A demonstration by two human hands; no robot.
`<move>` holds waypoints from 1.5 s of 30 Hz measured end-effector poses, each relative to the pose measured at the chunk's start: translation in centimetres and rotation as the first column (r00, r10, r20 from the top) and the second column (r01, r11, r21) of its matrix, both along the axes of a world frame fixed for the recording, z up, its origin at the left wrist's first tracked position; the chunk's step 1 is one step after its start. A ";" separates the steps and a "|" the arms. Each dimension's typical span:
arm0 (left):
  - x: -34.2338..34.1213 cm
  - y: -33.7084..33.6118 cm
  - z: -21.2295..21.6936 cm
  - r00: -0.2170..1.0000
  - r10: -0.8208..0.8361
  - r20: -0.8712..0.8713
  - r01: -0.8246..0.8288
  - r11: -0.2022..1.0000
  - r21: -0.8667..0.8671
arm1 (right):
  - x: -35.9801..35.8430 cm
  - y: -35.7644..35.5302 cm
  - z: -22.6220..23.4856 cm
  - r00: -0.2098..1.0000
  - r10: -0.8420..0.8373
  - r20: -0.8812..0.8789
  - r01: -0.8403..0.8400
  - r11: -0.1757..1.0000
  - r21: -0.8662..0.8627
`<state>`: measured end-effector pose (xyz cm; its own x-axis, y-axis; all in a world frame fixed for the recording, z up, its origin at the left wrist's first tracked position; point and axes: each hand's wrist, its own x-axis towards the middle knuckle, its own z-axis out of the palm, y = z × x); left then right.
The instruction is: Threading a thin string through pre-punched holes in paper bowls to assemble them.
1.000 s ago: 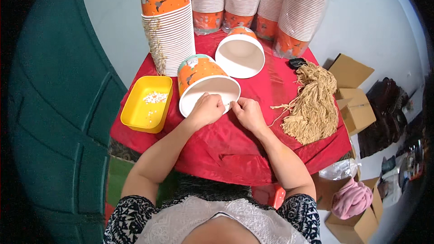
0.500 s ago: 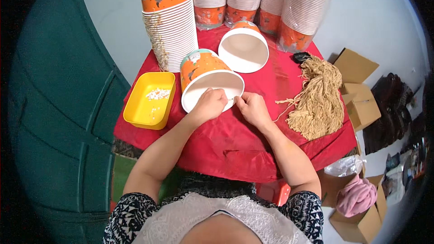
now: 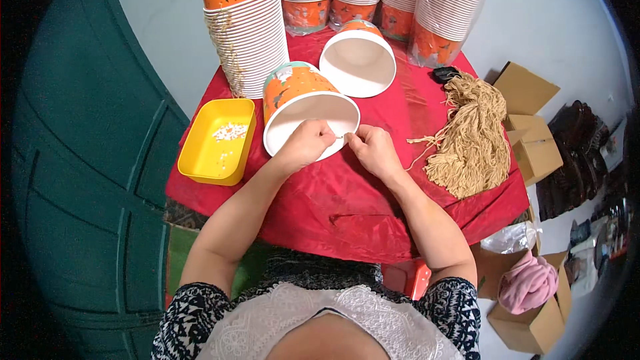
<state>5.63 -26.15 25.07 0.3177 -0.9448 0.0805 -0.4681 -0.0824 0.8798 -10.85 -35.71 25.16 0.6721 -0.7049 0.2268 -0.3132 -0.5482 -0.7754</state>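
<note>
An orange paper bucket (image 3: 303, 87) with a white rim lies on its side on the red tablecloth, its mouth toward me. My left hand (image 3: 308, 145) is closed in a pinch in front of the bucket's mouth, covering part of the lower rim. At the rim's right side my right hand (image 3: 375, 150) pinches too, its fingertips a short gap from the left ones. Something thin and small shows between the fingertips; what it is I cannot make out. Left of the bucket stands a yellow tub (image 3: 190, 153) with small white bits inside.
A second bucket (image 3: 360, 60) lies behind the first. A tall nested stack (image 3: 247, 40) rises at the back left, and several plastic-wrapped stacks (image 3: 453, 7) line the back. A bundle of tan cords (image 3: 470, 140) lies on the right, with a black object (image 3: 443, 75) behind it. Cardboard boxes (image 3: 533, 153) stand beyond the table.
The whole view has shifted slightly, so the table's things sit a little higher. Both hands stay pinched at the bucket's rim, with the gap between their fingertips much the same.
</note>
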 end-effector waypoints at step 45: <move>0.3 -0.7 -2.4 0.959 -0.067 -0.275 0.048 0.996 -0.075 | 0.0 0.7 0.1 0.953 0.137 0.270 -0.188 0.967 0.174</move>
<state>5.90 -26.84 22.71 0.2817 -0.9576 0.0604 -0.2071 0.0008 0.9783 -10.85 -35.05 25.26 0.7194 -0.6383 0.2737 -0.0117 -0.4051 -0.9142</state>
